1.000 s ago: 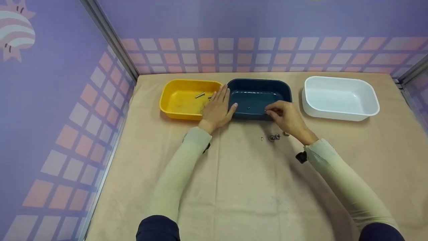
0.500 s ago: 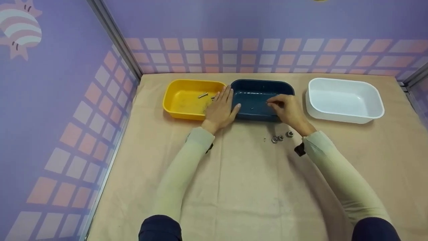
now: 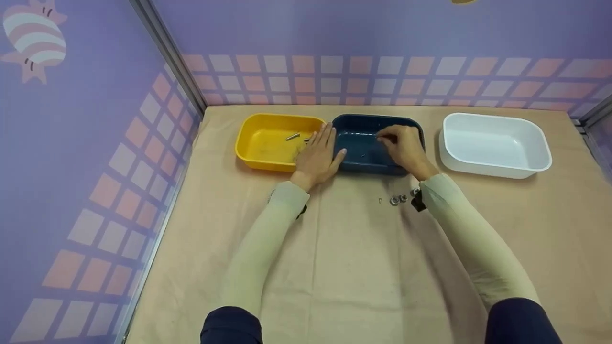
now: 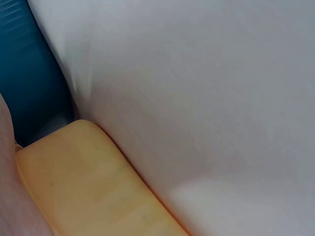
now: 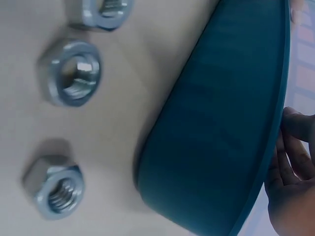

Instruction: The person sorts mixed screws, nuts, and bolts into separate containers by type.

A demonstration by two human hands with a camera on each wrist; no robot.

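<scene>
Head view, upper centre of frame: left hand laid flat, fingers straight, across the adjoining rims of a yellow rectangular plastic tray and a dark blue rectangular plastic tray. Grasps nothing.

Right hand over the blue tray's right half, thumb and index finger brought together; whether anything sits between the fingertips, cannot tell. Near them, on the blue tray's floor, one tiny dark metal piece.

Yellow tray: silver metal bolt lying slanted; a second silver piece beside the left fingers, partly hidden.

Below the blue tray, on beige cloth: one tiny slim piece, then three silver metal hex nuts. Rightmost nut partly covered by the black wrist device. Right wrist view shows all three along frame left.

Upper right: white rectangular plastic tray, apart from the blue one. Purple wall panel, pink and white squares, along the top.
</scene>
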